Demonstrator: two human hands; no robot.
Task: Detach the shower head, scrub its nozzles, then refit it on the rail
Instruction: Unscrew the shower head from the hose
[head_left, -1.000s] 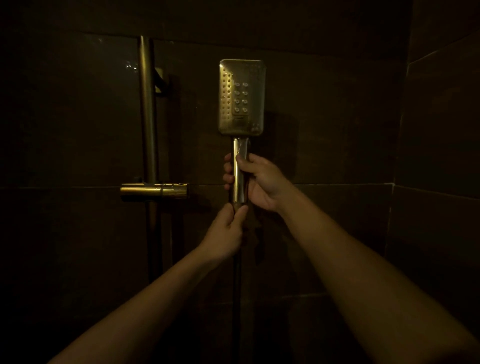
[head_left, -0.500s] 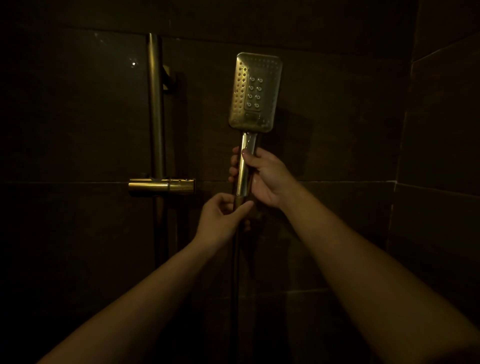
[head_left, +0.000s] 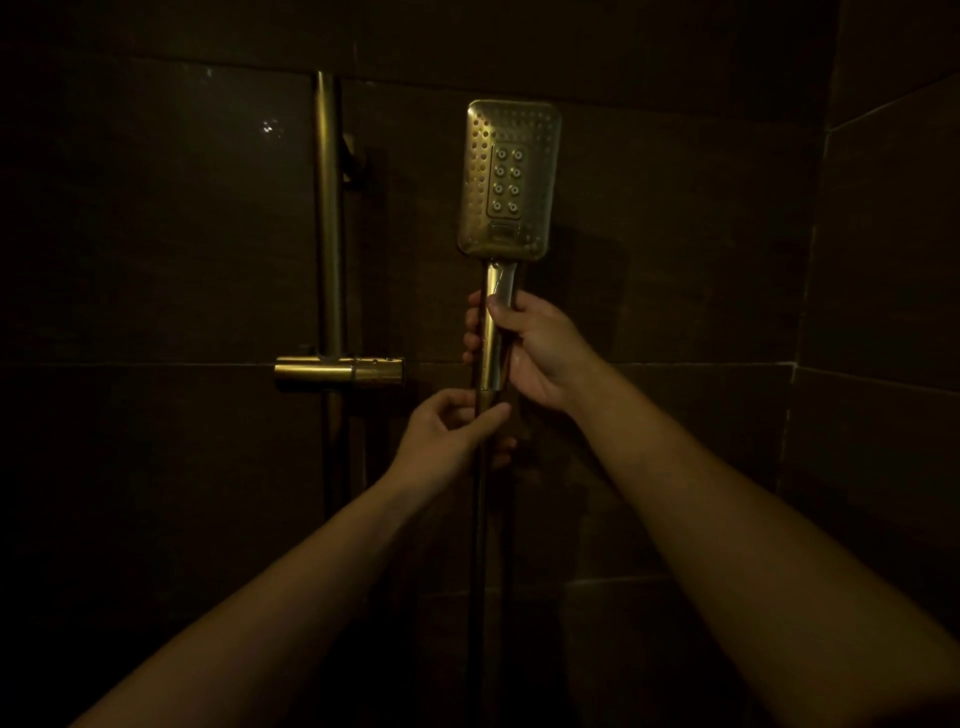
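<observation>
Shower head (head_left: 509, 176) stood upright, off the rail (head_left: 328, 208); the right hand (head_left: 535, 348) gripped its handle to steady it; left hand (head_left: 447, 431) fingers pinched the hose nut (head_left: 485, 402), likely to unscrew it.

Shower head (head_left: 509, 179): metal w/ brushed brass-gold finish, faceplate satin, dotted w/ small holes and a centre panel of round nozzles that look rubbery, can't tell for sure. Its handle is polished smoother, catches a bright streak, few water drops on it. Rail (head_left: 329, 208): same brass-tone metal, smooth, dull sheen. Slider bracket (head_left: 340, 372): shinier metal, wet specks. Hose (head_left: 479, 519): dark, finish too dim to tell. Wall tiles (head_left: 649, 156): dark, smooth, semi-gloss, faint glints.
</observation>
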